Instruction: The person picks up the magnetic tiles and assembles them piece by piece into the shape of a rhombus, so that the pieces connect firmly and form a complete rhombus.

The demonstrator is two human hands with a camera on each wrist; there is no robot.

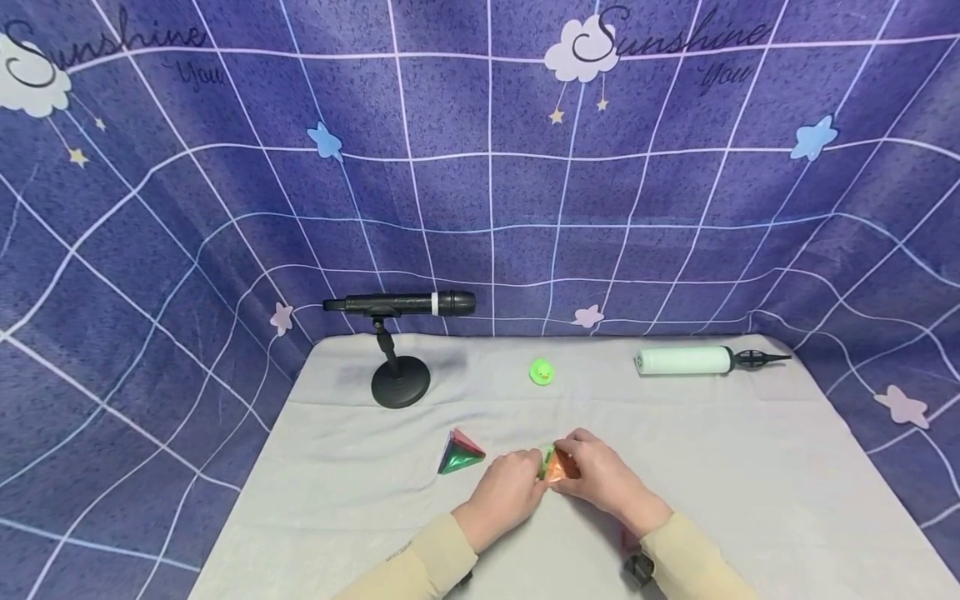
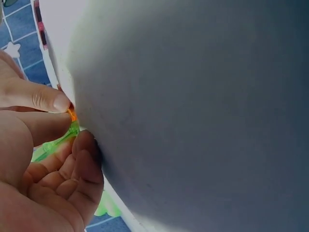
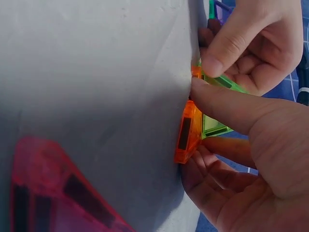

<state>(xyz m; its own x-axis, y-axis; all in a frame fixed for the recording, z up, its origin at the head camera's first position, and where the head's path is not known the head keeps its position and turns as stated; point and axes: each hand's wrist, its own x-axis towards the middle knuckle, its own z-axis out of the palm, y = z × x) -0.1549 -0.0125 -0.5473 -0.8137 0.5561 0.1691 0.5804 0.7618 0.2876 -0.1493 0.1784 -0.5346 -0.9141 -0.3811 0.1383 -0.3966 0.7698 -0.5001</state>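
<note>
In the head view my left hand (image 1: 506, 487) pinches a translucent green magnetic tile (image 1: 548, 461) near the table's middle. From the right, my right hand (image 1: 602, 472) grips an orange triangular magnetic tile (image 1: 562, 468) between thumb and fingers. The two tiles meet at their edges, tilted up from the cloth. Dark strips show inside the orange tile (image 3: 188, 130) in the right wrist view. Fingers hide much of the green tile (image 2: 53, 146) in the left wrist view. Left of my hands stands a small pyramid (image 1: 461, 455) of green, red and purplish tiles.
A pink tile (image 3: 48, 169) lies near my right wrist. Toward the back stand a black microphone (image 1: 401, 382) on its stand, a green toy duck (image 1: 542, 372) and a pale green hand pump (image 1: 684, 361) lying down. Behind the white-covered table (image 1: 337, 500) hangs a blue curtain (image 1: 450, 192).
</note>
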